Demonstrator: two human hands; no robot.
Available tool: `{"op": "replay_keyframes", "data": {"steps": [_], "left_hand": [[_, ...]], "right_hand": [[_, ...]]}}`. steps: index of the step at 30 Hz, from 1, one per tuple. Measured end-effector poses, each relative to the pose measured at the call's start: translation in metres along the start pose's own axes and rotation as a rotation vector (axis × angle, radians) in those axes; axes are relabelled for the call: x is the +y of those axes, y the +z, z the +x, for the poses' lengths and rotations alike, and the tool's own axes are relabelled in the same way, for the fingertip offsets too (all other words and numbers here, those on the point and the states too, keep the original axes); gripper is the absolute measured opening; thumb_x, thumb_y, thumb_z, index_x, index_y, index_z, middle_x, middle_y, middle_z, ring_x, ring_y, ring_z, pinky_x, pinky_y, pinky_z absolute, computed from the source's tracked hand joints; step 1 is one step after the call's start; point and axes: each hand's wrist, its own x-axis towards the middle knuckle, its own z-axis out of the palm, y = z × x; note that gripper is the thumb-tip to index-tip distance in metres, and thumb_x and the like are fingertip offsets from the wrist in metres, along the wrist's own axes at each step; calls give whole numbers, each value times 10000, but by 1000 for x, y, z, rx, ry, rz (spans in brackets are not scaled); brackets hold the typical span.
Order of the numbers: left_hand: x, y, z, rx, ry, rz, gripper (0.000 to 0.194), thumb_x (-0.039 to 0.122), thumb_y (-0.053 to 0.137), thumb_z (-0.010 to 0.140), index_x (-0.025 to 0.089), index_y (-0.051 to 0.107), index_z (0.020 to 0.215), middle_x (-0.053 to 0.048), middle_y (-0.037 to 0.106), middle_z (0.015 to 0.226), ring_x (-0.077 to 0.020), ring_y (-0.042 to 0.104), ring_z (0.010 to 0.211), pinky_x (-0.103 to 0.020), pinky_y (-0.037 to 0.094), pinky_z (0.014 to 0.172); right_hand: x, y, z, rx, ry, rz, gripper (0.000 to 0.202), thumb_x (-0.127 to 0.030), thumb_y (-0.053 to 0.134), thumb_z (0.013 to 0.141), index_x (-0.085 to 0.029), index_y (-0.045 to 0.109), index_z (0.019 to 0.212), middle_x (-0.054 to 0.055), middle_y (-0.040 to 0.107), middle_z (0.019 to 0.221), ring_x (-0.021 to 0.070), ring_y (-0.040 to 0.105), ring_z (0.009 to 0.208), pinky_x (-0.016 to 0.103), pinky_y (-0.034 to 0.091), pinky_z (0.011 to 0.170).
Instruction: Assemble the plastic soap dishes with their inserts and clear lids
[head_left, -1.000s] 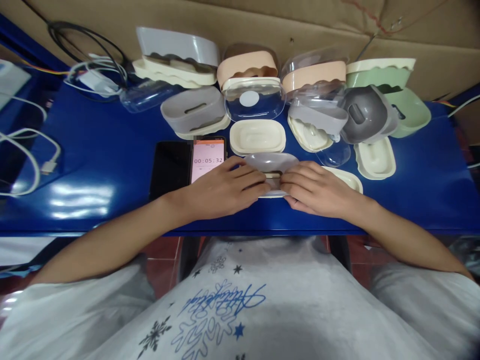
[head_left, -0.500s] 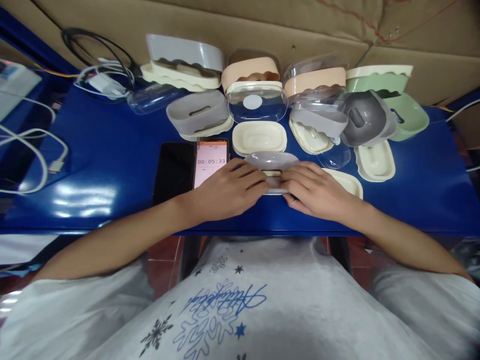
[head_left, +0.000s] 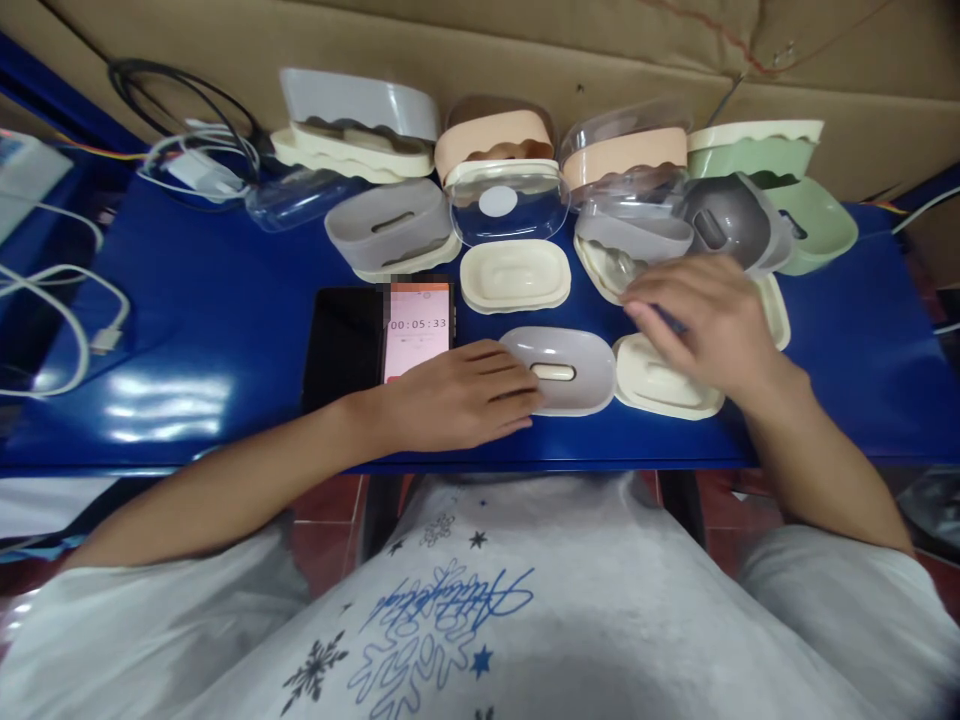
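A grey oval soap dish lies flat on the table, a cream raised bar showing through the slot in its middle. My left hand rests at the dish's left end, fingers stretched out over the rim, thumb hidden. My right hand is lifted off to the right, over a cream oval tray. Its thumb stands apart from the fingers, and nothing shows between them. Beyond the grey dish sits another cream tray.
A phone with a running timer lies left of the dishes. Behind are grey dishes, peach ones, green ones and clear lids. Cables lie at the back left, against a cardboard wall.
My right hand has let go of the grey dish and moved right and up. The dish now lies lower and flatter on the table, with my left hand still at its left end.
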Motion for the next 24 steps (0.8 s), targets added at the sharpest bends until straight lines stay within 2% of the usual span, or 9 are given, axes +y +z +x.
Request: {"op": "replay_keyframes", "data": {"steps": [5,10,12,14,16,18,20,23,24], "left_hand": [[-2,-5,0,51,-28,-59,223,339,653,1085,182,693,1239,-78,796,1197,-207,752,1077,-375,592,1024],[-7,-5,-1,-27,-23,-8,285,440,640,1085,176,712,1161,-86,792,1176,-233,751,1045,-393,588,961],[-6,-6,-2,-45,-21,-20,285,458,645,1080,189,719,1136,-81,789,1183,-227,751,1047,-387,586,958],[-6,-9,-4,-7,-49,-18,235,425,653,1078,217,714,1170,-72,784,1210,-218,750,1070,-384,585,965],[-12,-14,-5,68,-142,44,234,369,659,1074,234,688,1263,-89,764,1285,-243,738,1152,-416,586,984],[-27,-18,-5,140,-292,161,357,350,663,1069,215,629,1397,-131,718,1389,-283,703,1241,-466,578,1022],[-51,-18,-3,166,-463,297,564,400,702,1051,166,524,1533,-157,653,1480,-295,658,1297,-481,555,1076],[-95,-12,3,77,-670,542,872,534,832,950,150,416,1613,-97,601,1519,-252,600,1304,-406,527,1086],[-107,-10,6,17,-709,624,850,541,829,954,160,427,1599,-58,626,1460,-211,596,1244,-371,529,1036]], "right_hand": [[13,-3,-4,-28,147,-91,255,-349,526,1115,-239,740,1028,99,791,995,284,721,935,452,520,824],[8,-3,-7,-228,20,7,259,-384,568,1100,-215,740,1005,63,776,910,254,706,830,406,499,756],[6,-4,-7,-258,2,35,254,-382,560,1103,-232,743,1011,50,782,928,249,713,845,398,505,771],[4,-3,-6,-243,12,32,257,-379,547,1106,-243,745,1013,50,782,944,252,715,861,397,504,781],[3,-1,-5,-240,4,26,269,-381,533,1110,-243,742,1011,51,776,935,252,714,864,394,501,781],[2,2,-5,-245,-11,20,287,-389,518,1116,-242,737,1003,46,764,913,247,710,858,388,501,786],[1,5,-4,-260,-24,21,299,-391,507,1120,-239,735,1002,45,760,913,241,708,861,384,505,800],[-1,8,-5,-273,-36,39,299,-385,513,1117,-232,738,994,44,756,904,238,707,855,385,512,813],[-2,8,-5,-271,-36,51,291,-381,520,1114,-232,743,1000,44,756,903,239,710,860,388,516,819]]}}
